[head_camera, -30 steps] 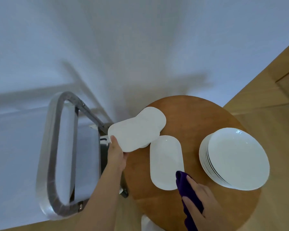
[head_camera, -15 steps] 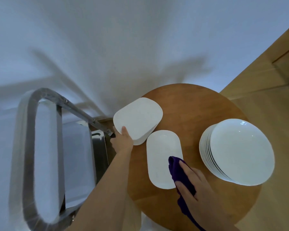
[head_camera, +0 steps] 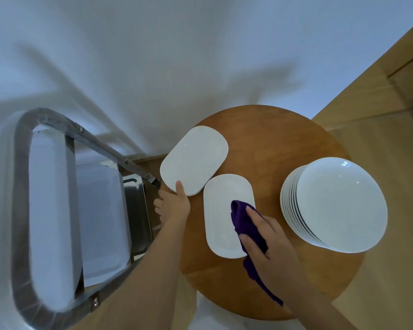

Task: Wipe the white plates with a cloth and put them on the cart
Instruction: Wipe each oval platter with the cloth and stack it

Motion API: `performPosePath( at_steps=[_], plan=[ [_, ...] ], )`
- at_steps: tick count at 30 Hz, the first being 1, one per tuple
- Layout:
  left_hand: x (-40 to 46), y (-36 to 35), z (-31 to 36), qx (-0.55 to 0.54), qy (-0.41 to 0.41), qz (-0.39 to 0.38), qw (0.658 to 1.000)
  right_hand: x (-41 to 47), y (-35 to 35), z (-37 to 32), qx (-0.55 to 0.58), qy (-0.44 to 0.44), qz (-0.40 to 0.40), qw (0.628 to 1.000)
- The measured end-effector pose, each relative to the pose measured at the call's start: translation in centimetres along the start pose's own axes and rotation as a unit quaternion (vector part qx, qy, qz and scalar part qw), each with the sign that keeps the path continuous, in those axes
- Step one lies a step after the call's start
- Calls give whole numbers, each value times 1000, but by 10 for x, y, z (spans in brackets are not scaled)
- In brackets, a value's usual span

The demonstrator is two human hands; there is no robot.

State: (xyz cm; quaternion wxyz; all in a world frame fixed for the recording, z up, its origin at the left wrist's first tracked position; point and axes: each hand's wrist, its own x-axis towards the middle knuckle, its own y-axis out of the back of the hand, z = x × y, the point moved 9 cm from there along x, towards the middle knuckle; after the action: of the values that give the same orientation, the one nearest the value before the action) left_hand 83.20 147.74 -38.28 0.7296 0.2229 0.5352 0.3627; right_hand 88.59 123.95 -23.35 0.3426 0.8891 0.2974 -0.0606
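The left hand (head_camera: pixel 174 206) pinches the rounded plate (head_camera: pixel 193 160) at its near edge; the right hand (head_camera: pixel 265 239) grips the purple cloth (head_camera: pixel 244 225) on the oblong plate (head_camera: pixel 227 215). The held plate is best wiped firmly, kept over the table (head_camera: pixel 284 139).

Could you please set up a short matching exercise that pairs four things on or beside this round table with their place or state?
Things:
1. purple cloth
2. stack of round plates
3. oblong plate at the table's left edge
4. cart

Places or states:
A. right side of the table
B. gripped by the left hand
C. left of the table
D. held by the right hand

Pairs: 1-D, 2-A, 3-B, 4-C
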Motion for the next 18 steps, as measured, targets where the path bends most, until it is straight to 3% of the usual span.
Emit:
performPosePath(
  at_steps=[2, 5, 7, 18],
  plan=[
    [-27, -7, -7, -10, -66, 9, 998, 0, 0, 1, -1, -1, 3, 1000],
    [-69, -39, -27, 54, -124, -71, 988, 1, -1, 4, -3, -7, -2, 1000],
    [-77, -51, -41, 84, -117, -94, 985, 0, 0, 5, -5, -6, -2, 1000],
    [-80, -44, -33, 109, -127, -55, 984, -18, 16, 25, 7, -13, 12, 1000]
  ],
)
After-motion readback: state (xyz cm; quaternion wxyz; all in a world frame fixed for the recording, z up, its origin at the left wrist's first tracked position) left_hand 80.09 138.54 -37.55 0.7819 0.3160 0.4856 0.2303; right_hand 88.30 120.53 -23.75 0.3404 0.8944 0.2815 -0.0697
